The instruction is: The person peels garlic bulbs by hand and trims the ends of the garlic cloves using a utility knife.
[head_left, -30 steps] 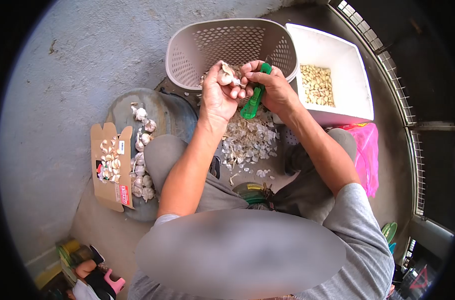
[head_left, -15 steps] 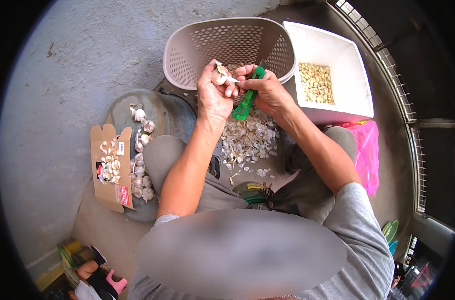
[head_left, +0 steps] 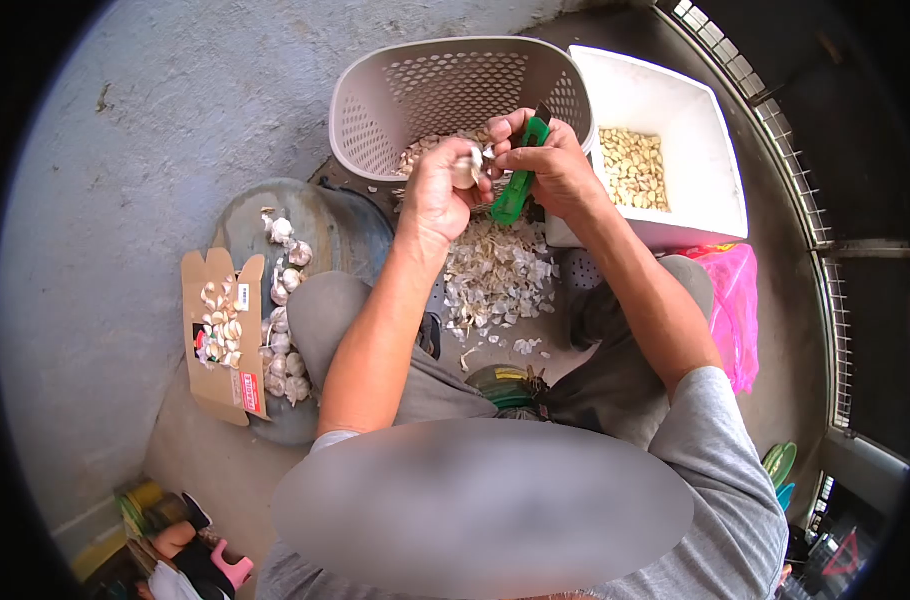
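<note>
My left hand (head_left: 438, 194) is closed around a garlic bulb (head_left: 467, 172), which is slightly blurred and partly covered by the fingers. My right hand (head_left: 565, 175) grips a green utility knife (head_left: 521, 180) between thumb and palm, its blade pointing up and away. The right fingertips meet the bulb and pinch at its papery skin. Both hands are over the near rim of a beige perforated basket (head_left: 350, 100), where garlic cloves (head_left: 425, 150) lie inside. Below them, a heap of garlic skins (head_left: 495, 285) covers the floor between my feet.
A white foam box (head_left: 675, 110) with peeled cloves (head_left: 633, 170) stands on the right, above a pink bag (head_left: 732, 310). At left, whole garlic bulbs (head_left: 280, 340) and a cardboard piece (head_left: 215, 385) bearing cloves rest on a rounded grey surface (head_left: 340, 225). Another person (head_left: 180, 560) is at lower left.
Both hands have shifted, the right one upward and to the right with the knife. The left has turned inward with the bulb, and more cloves in the basket show.
</note>
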A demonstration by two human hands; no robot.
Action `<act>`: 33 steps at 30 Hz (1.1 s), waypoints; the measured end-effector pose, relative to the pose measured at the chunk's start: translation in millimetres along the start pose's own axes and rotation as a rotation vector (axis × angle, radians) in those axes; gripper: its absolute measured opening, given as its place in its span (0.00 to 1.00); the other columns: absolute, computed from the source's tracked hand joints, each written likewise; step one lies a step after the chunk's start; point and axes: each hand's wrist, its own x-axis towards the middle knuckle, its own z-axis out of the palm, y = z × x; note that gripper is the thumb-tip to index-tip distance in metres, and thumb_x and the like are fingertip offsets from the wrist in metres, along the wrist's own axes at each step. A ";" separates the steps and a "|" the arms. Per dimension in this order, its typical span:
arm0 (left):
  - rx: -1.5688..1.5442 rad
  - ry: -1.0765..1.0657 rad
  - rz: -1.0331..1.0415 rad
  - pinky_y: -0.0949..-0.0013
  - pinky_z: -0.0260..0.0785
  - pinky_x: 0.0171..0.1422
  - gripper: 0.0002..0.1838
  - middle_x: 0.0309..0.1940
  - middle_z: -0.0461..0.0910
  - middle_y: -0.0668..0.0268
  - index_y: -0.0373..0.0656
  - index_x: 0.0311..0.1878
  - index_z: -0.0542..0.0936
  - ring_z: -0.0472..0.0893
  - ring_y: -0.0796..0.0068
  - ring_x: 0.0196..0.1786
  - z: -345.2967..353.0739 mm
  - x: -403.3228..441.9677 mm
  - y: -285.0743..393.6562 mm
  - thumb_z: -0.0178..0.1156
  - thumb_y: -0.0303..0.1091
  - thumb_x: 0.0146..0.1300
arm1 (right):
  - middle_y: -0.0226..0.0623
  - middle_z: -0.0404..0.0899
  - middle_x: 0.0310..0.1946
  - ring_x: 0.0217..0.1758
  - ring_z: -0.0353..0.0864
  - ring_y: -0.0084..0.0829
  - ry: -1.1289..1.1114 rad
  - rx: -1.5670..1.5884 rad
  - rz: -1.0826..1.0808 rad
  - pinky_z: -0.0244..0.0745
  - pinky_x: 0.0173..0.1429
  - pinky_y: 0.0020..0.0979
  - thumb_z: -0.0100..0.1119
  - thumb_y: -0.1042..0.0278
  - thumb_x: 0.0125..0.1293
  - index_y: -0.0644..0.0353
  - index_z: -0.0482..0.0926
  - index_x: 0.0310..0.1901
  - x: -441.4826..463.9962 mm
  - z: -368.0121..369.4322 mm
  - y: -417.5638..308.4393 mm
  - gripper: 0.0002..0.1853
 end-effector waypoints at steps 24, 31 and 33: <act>0.289 0.073 0.162 0.77 0.69 0.26 0.07 0.32 0.86 0.66 0.37 0.45 0.84 0.78 0.81 0.25 5.5 -4.6 -12.9 0.66 0.27 0.67 | 0.35 0.80 0.40 0.45 0.81 0.27 -0.007 -0.848 -0.312 0.81 0.52 0.33 0.53 0.91 0.59 0.65 0.79 0.51 -10.2 7.4 -5.5 0.19; 0.117 0.028 0.068 0.70 0.70 0.27 0.07 0.31 0.83 0.66 0.40 0.45 0.82 0.79 0.76 0.25 2.1 -5.6 -5.0 0.67 0.27 0.65 | 0.32 0.80 0.38 0.39 0.79 0.22 0.062 -0.386 -0.210 0.78 0.44 0.28 0.58 0.82 0.69 0.65 0.79 0.52 -6.8 -0.7 -5.7 0.11; 0.086 0.027 0.050 0.69 0.70 0.27 0.08 0.31 0.83 0.65 0.41 0.45 0.81 0.79 0.75 0.25 2.2 -5.2 -4.3 0.67 0.27 0.64 | 0.31 0.80 0.35 0.35 0.77 0.20 0.096 -0.342 -0.154 0.76 0.40 0.26 0.59 0.78 0.73 0.64 0.79 0.52 -4.4 -6.9 -9.8 0.08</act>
